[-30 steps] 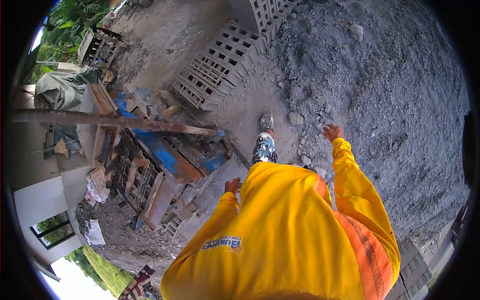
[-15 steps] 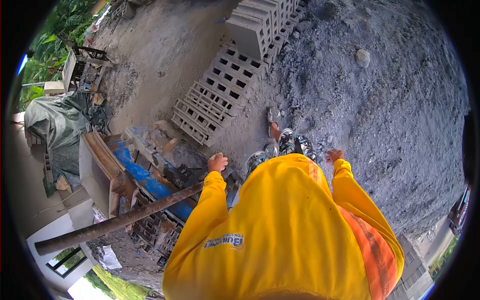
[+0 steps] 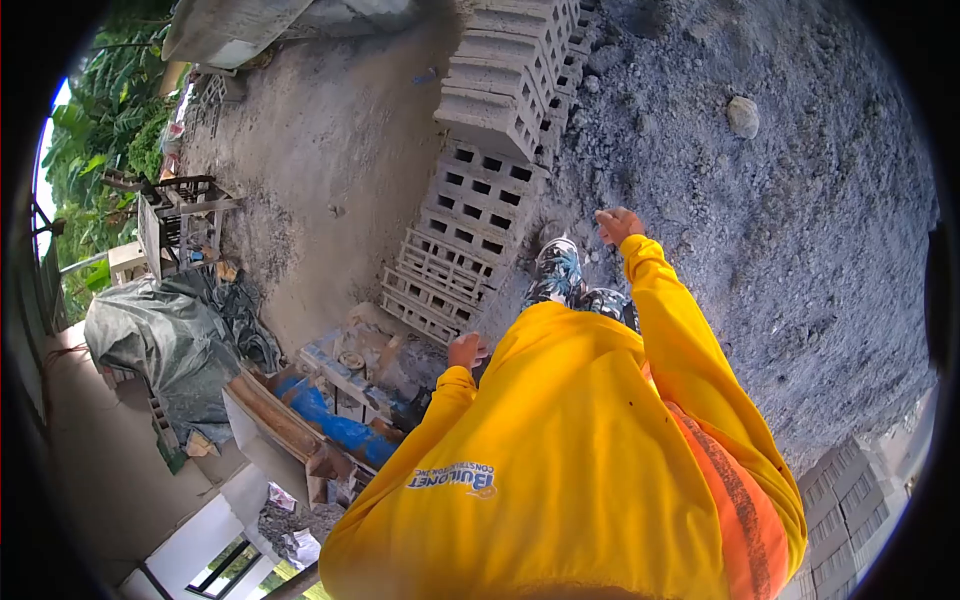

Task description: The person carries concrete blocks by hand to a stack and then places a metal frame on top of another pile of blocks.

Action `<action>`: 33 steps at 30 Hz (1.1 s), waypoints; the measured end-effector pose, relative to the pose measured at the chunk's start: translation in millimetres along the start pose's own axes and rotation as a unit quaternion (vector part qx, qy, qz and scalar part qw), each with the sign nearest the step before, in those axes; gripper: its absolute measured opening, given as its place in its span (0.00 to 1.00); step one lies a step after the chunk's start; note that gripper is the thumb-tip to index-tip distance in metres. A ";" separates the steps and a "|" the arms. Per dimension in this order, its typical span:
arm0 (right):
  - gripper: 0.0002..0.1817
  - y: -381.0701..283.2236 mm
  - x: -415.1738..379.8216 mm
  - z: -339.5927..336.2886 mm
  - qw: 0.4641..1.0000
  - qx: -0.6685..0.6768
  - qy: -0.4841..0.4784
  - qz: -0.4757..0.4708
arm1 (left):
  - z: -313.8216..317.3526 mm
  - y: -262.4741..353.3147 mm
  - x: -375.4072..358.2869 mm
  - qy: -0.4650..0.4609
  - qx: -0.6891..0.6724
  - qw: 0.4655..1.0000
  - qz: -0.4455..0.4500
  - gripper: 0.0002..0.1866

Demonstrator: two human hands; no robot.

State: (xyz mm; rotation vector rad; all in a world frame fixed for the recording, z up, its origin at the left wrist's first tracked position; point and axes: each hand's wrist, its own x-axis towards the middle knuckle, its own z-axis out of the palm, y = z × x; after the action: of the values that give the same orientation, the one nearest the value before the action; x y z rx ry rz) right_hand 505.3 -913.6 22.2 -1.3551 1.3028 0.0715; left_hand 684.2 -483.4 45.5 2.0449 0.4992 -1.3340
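My left hand (image 3: pixel 466 350) hangs beside my yellow sleeve, left of my legs, loosely curled with nothing visible in it. Its nearest neighbours are the lower end of the row of grey hollow blocks (image 3: pixel 470 198) and a blue, rusty metal piece (image 3: pixel 340 422). My right hand (image 3: pixel 619 225) is farther forward, over the grey gravel (image 3: pixel 720 215), its fingers curled in and no object showing. One shoe (image 3: pixel 558 250) shows between the blocks and my right hand. Neither hand touches the blocks.
Stacked blocks (image 3: pixel 495 85) stand ahead, beside a dirt path (image 3: pixel 335 130). A green tarp (image 3: pixel 160 335) covers a pile at the left, near a wooden frame (image 3: pixel 185 220). A pale stone (image 3: pixel 743 117) lies on the gravel. More grey blocks (image 3: pixel 845 505) are at the lower right.
My right hand has swung forward and my left hand has shifted right and slightly back. The view has turned and advanced; the rusty pipe is now mostly out of view, and a different foot is forward.
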 end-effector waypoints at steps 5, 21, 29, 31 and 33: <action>0.33 -96.6 66.9 32.3 0.989 0.144 0.006 0.026 | -8.3 70.3 28.3 0.008 0.037 0.999 -0.003 0.20; 0.73 -238.6 260.5 123.0 0.927 0.308 0.057 0.207 | -50.1 144.6 -5.6 0.063 -0.006 0.986 -0.153 0.18; 0.75 -237.4 259.0 132.9 0.942 0.259 0.068 0.201 | -19.0 230.8 31.7 0.049 0.071 0.996 -0.020 0.17; 0.72 -238.6 247.2 125.0 0.919 0.313 0.101 0.218 | 3.1 292.3 41.4 0.047 0.163 0.979 0.111 0.17; 0.68 -226.0 226.9 121.9 0.905 0.331 0.130 0.234 | 27.9 351.2 53.5 0.041 0.173 0.955 0.238 0.17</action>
State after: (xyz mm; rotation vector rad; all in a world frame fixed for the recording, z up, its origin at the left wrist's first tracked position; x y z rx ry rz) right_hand 821.1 -1037.8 -25.2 -0.4645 1.6591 -0.2165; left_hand 905.1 -758.5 95.5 2.3131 -0.2087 -1.0959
